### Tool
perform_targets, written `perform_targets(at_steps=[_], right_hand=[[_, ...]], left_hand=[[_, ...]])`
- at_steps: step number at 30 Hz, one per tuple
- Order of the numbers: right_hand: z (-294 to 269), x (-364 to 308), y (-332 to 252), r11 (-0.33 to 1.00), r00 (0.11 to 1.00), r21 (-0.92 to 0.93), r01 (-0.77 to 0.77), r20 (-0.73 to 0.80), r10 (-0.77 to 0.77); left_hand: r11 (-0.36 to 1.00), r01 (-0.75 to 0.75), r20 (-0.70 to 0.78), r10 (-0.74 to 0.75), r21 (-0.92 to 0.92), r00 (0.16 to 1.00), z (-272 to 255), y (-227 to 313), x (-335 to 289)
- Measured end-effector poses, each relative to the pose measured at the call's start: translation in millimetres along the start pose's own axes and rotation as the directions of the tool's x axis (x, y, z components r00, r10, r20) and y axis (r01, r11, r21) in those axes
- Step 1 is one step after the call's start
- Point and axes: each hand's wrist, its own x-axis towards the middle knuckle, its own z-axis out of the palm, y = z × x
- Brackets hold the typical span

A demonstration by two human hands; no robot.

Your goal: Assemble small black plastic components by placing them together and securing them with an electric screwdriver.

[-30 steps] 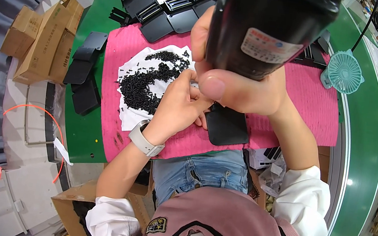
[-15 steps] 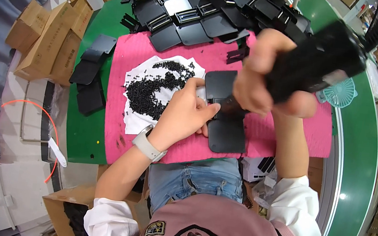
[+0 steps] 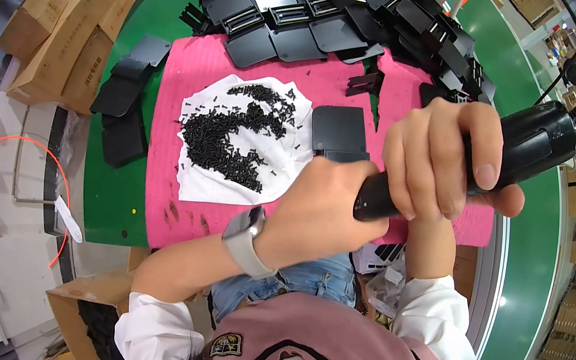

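My right hand [image 3: 438, 157] is wrapped around a thick black electric screwdriver [image 3: 524, 150], held tilted above the pink mat, its narrower end pointing down to the left. Against that end rests my left hand [image 3: 329, 204], back upward, with a watch on the wrist; its fingers are hidden, so whether they hold anything does not show. Beyond the left hand, one panel of a black hinged plate [image 3: 339, 130] lies on the mat; the hand covers its lower part. To the left, many small black screws [image 3: 223, 145] are spread on a white cloth [image 3: 191, 187].
A heap of black hinged plates [image 3: 296, 43] spans the far side of the green table [image 3: 103, 209]. More black plates [image 3: 123, 138] lie at its left. A small black bracket [image 3: 365, 84] sits on the pink mat [image 3: 190, 63]. Cardboard boxes [image 3: 63, 52] stand beyond the left edge.
The screwdriver has tilted flatter, and my right hand has moved slightly down with it. My left hand has shifted right and nearer to me, from the plate's hinge to the driver's narrow end.
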Motion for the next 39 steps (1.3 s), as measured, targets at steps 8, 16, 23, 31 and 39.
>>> perform_targets(at_steps=[8,16,23,31,39], right_hand=[[7,2,-3,0.999,0.999,-0.015,-0.050,0.021,0.050],[9,-1,1,0.999,0.999,-0.018,-0.039,0.000,0.039],[10,-1,7,0.996,0.997,-0.082,-0.017,-0.083,0.010],[10,-1,-22,0.986,0.995,-0.140,-0.091,0.023,0.095],[9,0,-17,0.973,0.993,-0.195,-0.120,-0.013,0.120]], left_hand=[[0.996,-0.074,-0.127,0.080,0.049,0.989,8,1,-9],[0.993,-0.090,-0.187,0.103,0.076,0.977,11,-7,-12],[0.996,0.041,-0.004,-0.041,0.080,0.999,-15,-4,-10],[0.438,0.154,-0.254,0.179,0.886,0.951,-99,-41,-19],[0.503,0.131,-0.284,0.241,0.854,0.928,-100,-56,-15]])
